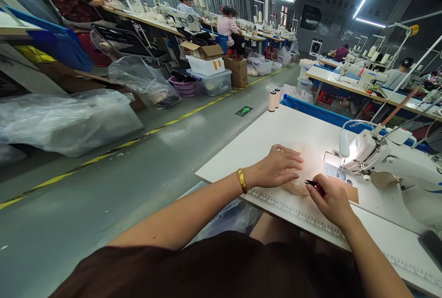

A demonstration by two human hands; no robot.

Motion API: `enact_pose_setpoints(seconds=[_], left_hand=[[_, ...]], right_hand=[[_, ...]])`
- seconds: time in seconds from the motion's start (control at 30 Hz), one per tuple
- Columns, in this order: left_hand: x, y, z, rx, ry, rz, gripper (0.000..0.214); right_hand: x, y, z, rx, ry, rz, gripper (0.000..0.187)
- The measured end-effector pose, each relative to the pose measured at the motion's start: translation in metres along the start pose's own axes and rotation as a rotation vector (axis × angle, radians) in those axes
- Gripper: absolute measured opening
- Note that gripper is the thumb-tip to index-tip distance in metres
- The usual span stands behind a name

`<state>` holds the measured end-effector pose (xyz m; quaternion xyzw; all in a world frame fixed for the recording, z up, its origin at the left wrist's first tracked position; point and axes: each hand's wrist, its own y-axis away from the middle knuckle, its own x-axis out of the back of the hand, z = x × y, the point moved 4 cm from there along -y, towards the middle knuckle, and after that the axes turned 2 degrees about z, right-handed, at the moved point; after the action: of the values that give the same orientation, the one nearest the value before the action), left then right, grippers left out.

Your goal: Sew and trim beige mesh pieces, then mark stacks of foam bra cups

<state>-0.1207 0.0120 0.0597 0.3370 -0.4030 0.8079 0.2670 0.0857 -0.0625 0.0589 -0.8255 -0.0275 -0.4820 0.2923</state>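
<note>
On our table (257,139), beside the sewing machine (390,162), sheer cloth (310,157) lies under our left hand (278,169), fingers loosely spread, gripping nothing. Our right hand (330,200) is wrapped around small scissors (311,183), whose points could snag it if dipped.

Sheer pale-peach fabric (310,159) lies on the white tabletop (248,146); black-bladed snips (311,183) point left

Sheer, gauzy cloth (310,157) near the front edge of the smooth sewing table (238,150), metal thread snips (311,183), and there's the glossy sewing machine (410,162)!
</note>
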Motion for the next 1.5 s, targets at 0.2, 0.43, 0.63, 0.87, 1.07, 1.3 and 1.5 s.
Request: enact_pose_setpoints(seconds=[0.2, 0.43, 0.63, 0.87, 1.07, 1.3, 1.5], left_hand=[[0.001, 0.002, 0.004, -0.012, -0.023, 0.0, 0.03], [-0.002, 0.0, 0.006, -0.017, -0.037, 0.014, 0.022], [-0.004, -0.004, 0.005, -0.044, -0.021, 0.037, 0.015], [-0.002, -0.001, 0.006, -0.001, 0.07, 0.073, 0.02], [-0.007, 0.008, 0.024, -0.236, -0.148, 0.12, 0.009], [-0.011, 0.003, 0.024, -0.261, -0.178, 0.345, 0.014], [-0.012, 0.004, 0.02, -0.212, -0.118, 0.348, 0.012]], right_hand=[[-0.002, 0.007, 0.001, -0.026, -0.05, 0.043, 0.022], [-0.022, 0.015, -0.019, 0.27, 0.167, 0.293, 0.014], [-0.029, 0.015, -0.02, 0.309, 0.207, 0.315, 0.019], [-0.028, 0.021, -0.02, 0.327, 0.187, 0.343, 0.011], [-0.025, 0.021, -0.023, 0.307, 0.165, 0.374, 0.01], [-0.026, 0.021, -0.025, 0.356, 0.155, 0.429, 0.007], [-0.026, 0.021, -0.028, 0.379, 0.165, 0.431, 0.007]])
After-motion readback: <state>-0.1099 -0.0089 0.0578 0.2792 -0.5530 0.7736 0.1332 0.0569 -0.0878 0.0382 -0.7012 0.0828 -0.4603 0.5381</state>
